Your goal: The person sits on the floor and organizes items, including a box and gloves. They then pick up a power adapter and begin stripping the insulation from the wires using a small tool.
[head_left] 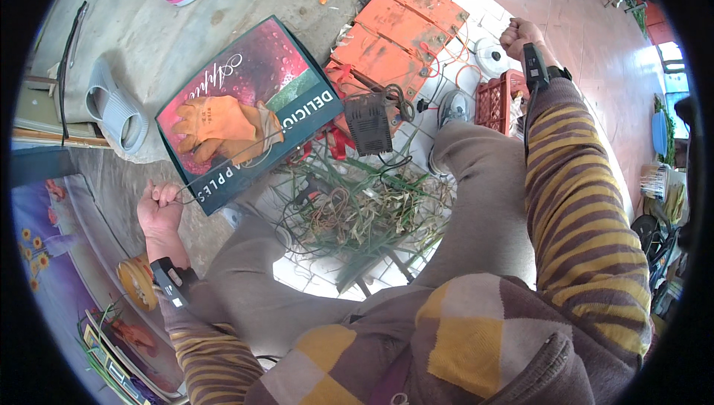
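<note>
My left hand (159, 208) is closed around a thin wire (216, 172), low on the left beside an apple carton. The wire runs from the fingers across the front of the carton (294, 55); its far end is hard to follow. Raised at the upper right, my right hand (520, 37) is closed too, and what lies in its fingers is too small to make out. On the carton lies a pair of orange work gloves (223, 126). Between my knees, green and dry leaf strips (372, 211) are heaped, with a dark-handled tool (312, 189) among them.
Dirty orange battery-like blocks (401, 29) stand beyond the leaves, with a black finned box (368, 124) and cables nearby. A red plastic crate (494, 104) and a white round lid-like thing (491, 55) sit on the right. A grey slipper (117, 107) lies at left.
</note>
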